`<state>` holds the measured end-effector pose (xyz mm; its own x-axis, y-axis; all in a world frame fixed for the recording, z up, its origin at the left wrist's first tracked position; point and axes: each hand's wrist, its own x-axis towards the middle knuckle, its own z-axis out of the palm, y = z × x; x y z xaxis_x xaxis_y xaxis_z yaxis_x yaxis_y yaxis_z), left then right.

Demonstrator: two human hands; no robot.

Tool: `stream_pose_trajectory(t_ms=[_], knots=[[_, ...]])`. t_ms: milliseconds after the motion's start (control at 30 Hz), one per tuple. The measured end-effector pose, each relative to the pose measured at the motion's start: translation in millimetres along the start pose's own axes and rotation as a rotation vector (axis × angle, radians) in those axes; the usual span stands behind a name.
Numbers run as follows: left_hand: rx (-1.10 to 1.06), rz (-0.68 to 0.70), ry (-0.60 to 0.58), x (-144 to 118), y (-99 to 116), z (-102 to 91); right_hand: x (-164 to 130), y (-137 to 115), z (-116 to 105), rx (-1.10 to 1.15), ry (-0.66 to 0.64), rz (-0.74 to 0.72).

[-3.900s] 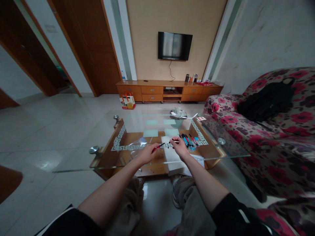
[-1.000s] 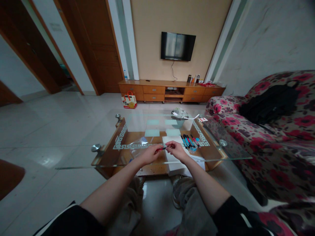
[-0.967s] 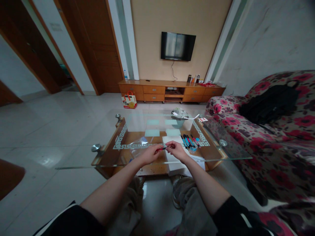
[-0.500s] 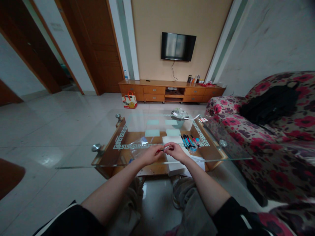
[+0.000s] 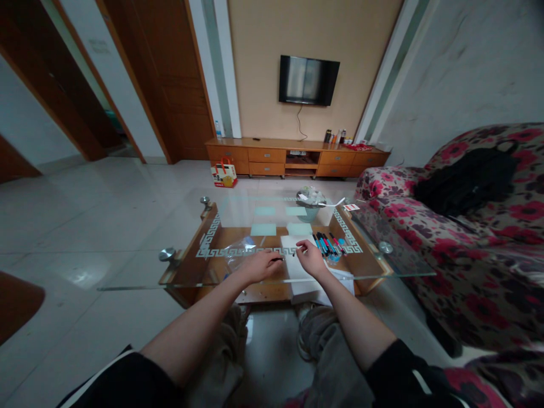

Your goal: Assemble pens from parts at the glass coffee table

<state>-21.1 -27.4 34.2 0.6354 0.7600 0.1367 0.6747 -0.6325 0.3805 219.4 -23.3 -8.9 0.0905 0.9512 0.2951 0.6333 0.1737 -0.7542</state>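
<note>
My left hand point(image 5: 266, 265) is closed around a slim pen, only its dark tip point(image 5: 279, 259) showing past the fingers. A short gap to the right, my right hand point(image 5: 312, 259) has its fingers curled in a pinch; a tiny dark piece shows by the fingertips, too small to name. Both hands are over the near part of the glass table point(image 5: 238, 218). White paper point(image 5: 291, 245) lies under and beside the right hand. Just past that hand sits a row of pens point(image 5: 325, 243) in black, blue and red.
A crumpled clear plastic bag point(image 5: 238, 252) lies left of the hands. White sheets point(image 5: 344, 277) show near the table's front edge. A waste basket point(image 5: 311, 212) stands beyond the glass. On the right is a flowered sofa point(image 5: 397, 212) with a black backpack point(image 5: 467, 178).
The hands were together on the pen and have come apart. My right hand has moved a little to the right; my left hand stays nearly in place with the pen.
</note>
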Motion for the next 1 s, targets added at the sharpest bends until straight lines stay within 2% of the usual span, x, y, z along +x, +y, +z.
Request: stream_pose_trajectory(t_ms=[167, 400, 600, 833, 1000], knots=[[0.024, -0.053, 0.011, -1, 5, -4.5, -4, 3, 0, -0.116, -0.106, -0.105], [0.026, -0.119, 0.022, 1, 6, -4.1, -10, 2, 1, -0.169, -0.279, -0.137], [-0.019, -0.126, 0.038, 0, 5, -4.5, -11, -1, 0, -0.271, -0.353, -0.129], [-0.023, -0.131, 0.019, -1, 5, -5.3, -10, -1, 1, -0.312, -0.351, -0.122], [-0.002, -0.121, 0.022, -1, 7, -5.5, -8, -6, 0, -0.223, -0.247, -0.153]])
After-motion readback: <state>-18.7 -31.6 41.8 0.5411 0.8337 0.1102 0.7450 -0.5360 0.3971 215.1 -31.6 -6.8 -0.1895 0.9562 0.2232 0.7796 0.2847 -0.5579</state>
